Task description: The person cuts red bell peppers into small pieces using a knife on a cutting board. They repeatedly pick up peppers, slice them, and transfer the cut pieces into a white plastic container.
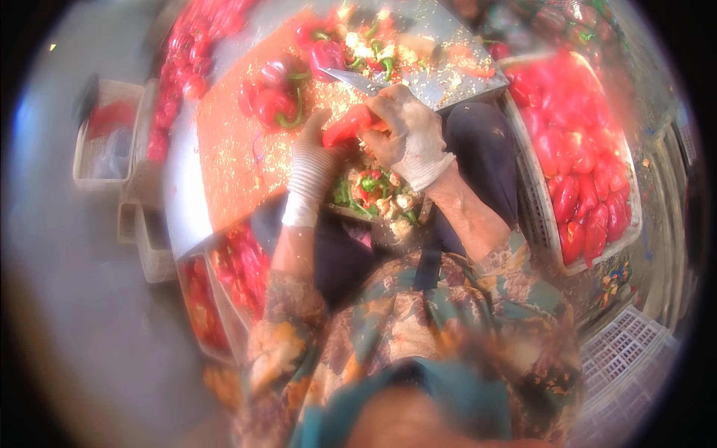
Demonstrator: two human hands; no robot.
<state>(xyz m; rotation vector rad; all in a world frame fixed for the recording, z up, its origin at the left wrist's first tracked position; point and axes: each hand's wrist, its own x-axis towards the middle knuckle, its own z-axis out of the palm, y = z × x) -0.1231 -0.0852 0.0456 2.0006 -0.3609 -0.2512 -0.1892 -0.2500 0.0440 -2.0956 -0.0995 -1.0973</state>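
My left hand (pixel 320 154), in a knitted work glove, grips a red bell pepper (pixel 348 126) from the left side. Gloved as well, my right hand (pixel 404 131) holds a knife (pixel 353 82) whose blade points up and to the left, while its fingers also touch the pepper's right end. Whole red peppers (pixel 274 103) with green stems lie on the orange cutting board (pixel 232 162) beyond my left hand. Below both hands, a heap of stems, cores and seeds (pixel 381 193) shows between my knees. More cores and seed scraps (pixel 375 47) are strewn at the far side of the board.
To my right stands a white plastic crate (pixel 630 224) full of red peppers. Crates of red pepper pieces (pixel 238 263) sit at my left below the table's metal edge (pixel 187 196). More peppers (pixel 193 61) line the far left. An upturned-looking grated crate (pixel 624 347) lies at lower right.
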